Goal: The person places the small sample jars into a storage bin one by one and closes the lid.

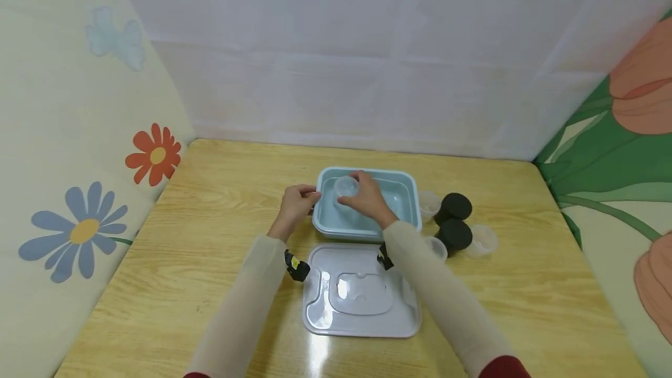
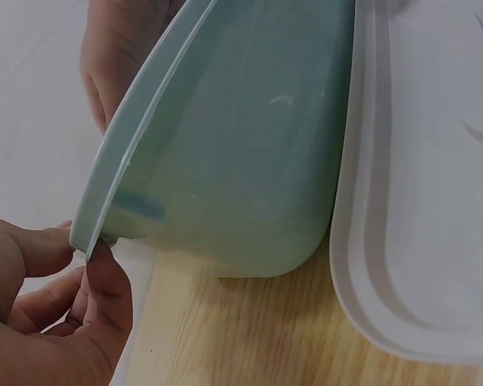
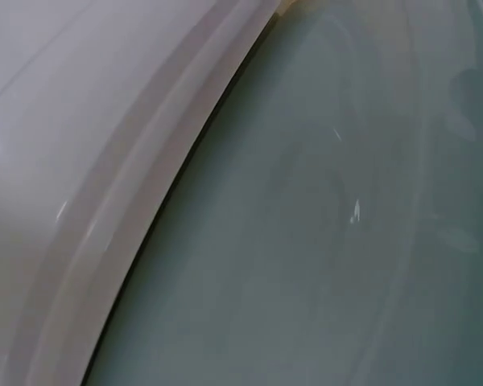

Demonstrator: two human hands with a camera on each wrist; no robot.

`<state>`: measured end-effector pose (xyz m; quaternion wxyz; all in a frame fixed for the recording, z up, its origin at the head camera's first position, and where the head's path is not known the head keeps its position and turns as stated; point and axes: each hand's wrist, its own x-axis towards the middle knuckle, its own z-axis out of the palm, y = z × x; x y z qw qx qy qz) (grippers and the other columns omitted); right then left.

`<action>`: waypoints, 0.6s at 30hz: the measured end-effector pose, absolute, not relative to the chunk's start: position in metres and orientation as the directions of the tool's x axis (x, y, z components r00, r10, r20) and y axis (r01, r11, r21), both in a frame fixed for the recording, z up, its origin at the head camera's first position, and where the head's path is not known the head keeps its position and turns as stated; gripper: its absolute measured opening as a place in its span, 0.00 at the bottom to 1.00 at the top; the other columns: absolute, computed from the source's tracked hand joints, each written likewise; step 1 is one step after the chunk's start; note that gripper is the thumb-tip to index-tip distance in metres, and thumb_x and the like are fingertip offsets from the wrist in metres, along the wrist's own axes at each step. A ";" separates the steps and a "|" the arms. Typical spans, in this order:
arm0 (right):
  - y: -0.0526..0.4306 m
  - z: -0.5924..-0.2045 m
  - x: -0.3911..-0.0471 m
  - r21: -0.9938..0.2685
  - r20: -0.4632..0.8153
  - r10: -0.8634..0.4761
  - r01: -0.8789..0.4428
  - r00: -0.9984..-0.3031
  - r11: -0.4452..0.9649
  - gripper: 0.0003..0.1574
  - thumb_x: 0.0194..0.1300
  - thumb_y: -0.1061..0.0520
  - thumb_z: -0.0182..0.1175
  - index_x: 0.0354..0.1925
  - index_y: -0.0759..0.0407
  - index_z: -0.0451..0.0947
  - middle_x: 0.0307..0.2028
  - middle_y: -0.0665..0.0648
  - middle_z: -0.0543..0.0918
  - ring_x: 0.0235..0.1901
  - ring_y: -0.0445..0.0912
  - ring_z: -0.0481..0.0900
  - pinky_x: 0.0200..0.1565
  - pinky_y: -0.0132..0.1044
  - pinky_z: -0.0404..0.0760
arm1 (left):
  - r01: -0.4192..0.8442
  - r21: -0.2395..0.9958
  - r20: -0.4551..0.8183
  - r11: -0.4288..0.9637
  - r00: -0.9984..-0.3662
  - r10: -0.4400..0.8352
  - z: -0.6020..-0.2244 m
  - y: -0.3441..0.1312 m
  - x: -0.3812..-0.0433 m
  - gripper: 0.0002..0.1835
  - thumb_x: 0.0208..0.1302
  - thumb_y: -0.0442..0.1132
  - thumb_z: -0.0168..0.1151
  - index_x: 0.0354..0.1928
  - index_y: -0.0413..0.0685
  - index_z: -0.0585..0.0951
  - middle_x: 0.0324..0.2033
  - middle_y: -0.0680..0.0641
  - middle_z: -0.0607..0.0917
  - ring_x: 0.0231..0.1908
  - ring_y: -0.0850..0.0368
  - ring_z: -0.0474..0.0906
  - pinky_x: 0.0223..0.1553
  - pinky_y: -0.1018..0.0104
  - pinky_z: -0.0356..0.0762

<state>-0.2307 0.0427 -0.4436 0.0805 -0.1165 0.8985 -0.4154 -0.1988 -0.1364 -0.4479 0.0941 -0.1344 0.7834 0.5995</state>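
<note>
A light blue rectangular tub [image 1: 396,202] stands on the wooden table, its long side towards me. At its left end my left hand [image 1: 296,206] pinches the rim between thumb and fingers, plain in the left wrist view, where the tub wall [image 2: 249,153] fills the middle. My right hand [image 1: 370,198] reaches over the tub and grips a small clear round cup [image 1: 345,186] by its sides, in the tub's left half. The right wrist view shows only the tub's side [image 3: 306,233] and part of a pale lid [image 3: 80,209]; the right hand is out of that view.
In front of the tub, the pale grey lid [image 1: 362,321] lies flat under my forearms. To the right stand two black round pieces [image 1: 454,234] among clear round cups [image 1: 484,240]; my right sleeve [image 1: 446,290] partly covers one cup. A white cloth wall [image 1: 336,98] rises behind the table.
</note>
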 end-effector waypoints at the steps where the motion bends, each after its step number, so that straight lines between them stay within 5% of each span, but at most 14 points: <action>1: 0.042 -0.444 -0.231 -0.764 -0.053 -0.277 -0.140 -0.959 0.630 0.43 0.52 0.56 0.71 0.62 0.67 0.65 0.59 0.66 0.73 0.59 0.58 0.70 0.62 0.49 0.68 | -0.323 0.915 -0.309 0.243 -0.946 -0.097 -0.448 -0.136 -0.199 0.18 0.68 0.35 0.56 0.57 0.34 0.76 0.45 0.36 0.81 0.40 0.51 0.81 0.35 0.69 0.82; 18: 0.032 -0.455 -0.233 -0.739 -0.051 -0.295 -0.162 -0.954 0.653 0.45 0.52 0.53 0.71 0.64 0.66 0.65 0.61 0.65 0.71 0.62 0.57 0.68 0.64 0.48 0.67 | -0.314 0.918 -0.297 0.243 -0.949 -0.101 -0.445 -0.134 -0.197 0.18 0.66 0.33 0.57 0.56 0.32 0.76 0.45 0.34 0.82 0.35 0.55 0.81 0.31 0.72 0.81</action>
